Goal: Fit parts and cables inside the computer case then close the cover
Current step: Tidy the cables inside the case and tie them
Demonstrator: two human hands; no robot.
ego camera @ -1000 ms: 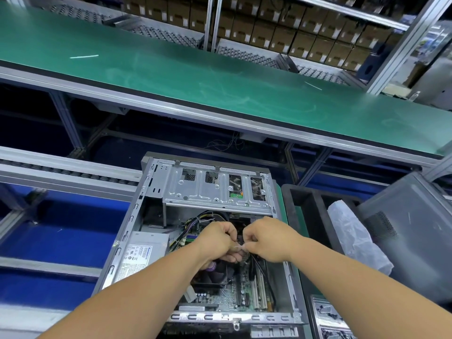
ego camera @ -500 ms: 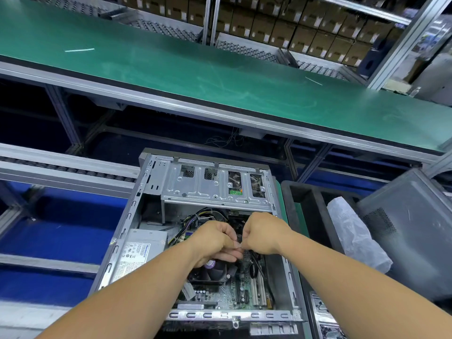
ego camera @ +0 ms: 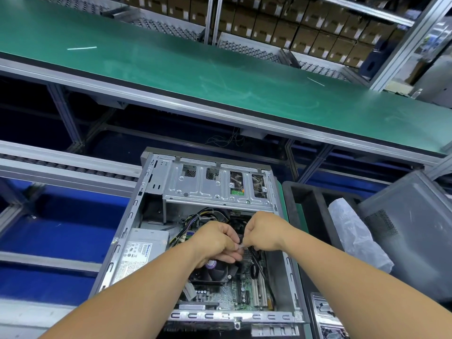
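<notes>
An open computer case (ego camera: 127, 231) lies flat in front of me with its cover off. Inside it I see the motherboard (ego camera: 241, 293), a CPU fan (ego camera: 215, 271), a power supply (ego camera: 139, 253) at the left and a metal drive cage (ego camera: 217, 185) at the far end. My left hand (ego camera: 217, 241) and my right hand (ego camera: 263, 232) meet above the fan, fingers curled, both pinching a small pale tie (ego camera: 241, 245) around black cables (ego camera: 255, 263). A cable bundle (ego camera: 198, 217) loops behind my left hand.
A grey cover panel (ego camera: 411, 231) leans at the right beside a black tray (ego camera: 310, 204) holding a plastic bag (ego camera: 352, 236). A green conveyor belt (ego camera: 220, 69) runs beyond the case. Roller rails (ego camera: 61, 165) lie to the left. Another case's edge (ego camera: 322, 316) shows at bottom right.
Both hands have stayed together over the fan and shifted slightly toward the drive cage. They keep working the small tie on the cables.
</notes>
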